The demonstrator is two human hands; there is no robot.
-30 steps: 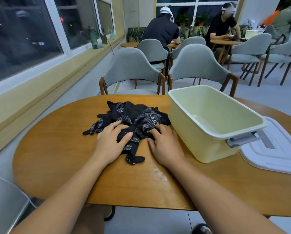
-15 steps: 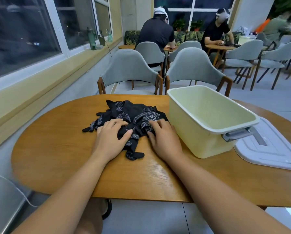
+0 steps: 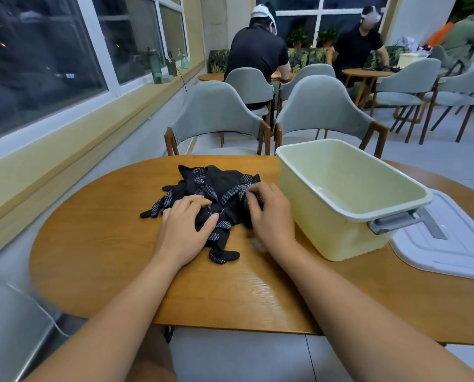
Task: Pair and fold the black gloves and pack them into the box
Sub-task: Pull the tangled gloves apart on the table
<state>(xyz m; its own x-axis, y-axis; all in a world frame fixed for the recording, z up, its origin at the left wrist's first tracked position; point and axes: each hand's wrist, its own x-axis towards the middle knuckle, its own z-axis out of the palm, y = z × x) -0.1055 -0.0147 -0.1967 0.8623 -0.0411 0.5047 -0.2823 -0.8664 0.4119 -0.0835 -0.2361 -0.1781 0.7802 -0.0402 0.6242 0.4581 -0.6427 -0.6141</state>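
The gloves [image 3: 222,183] were black, with patches of fine white dots across parts of them. The box [image 3: 326,221] was a pale, creamy yellow-green, its handle [image 3: 390,223] grey, and the lid [image 3: 450,252] was white. The bench [image 3: 92,244] was a warm orange-brown wood with a visible grain. The chairs [image 3: 216,111] had grey-blue upholstery on brown wooden frames.
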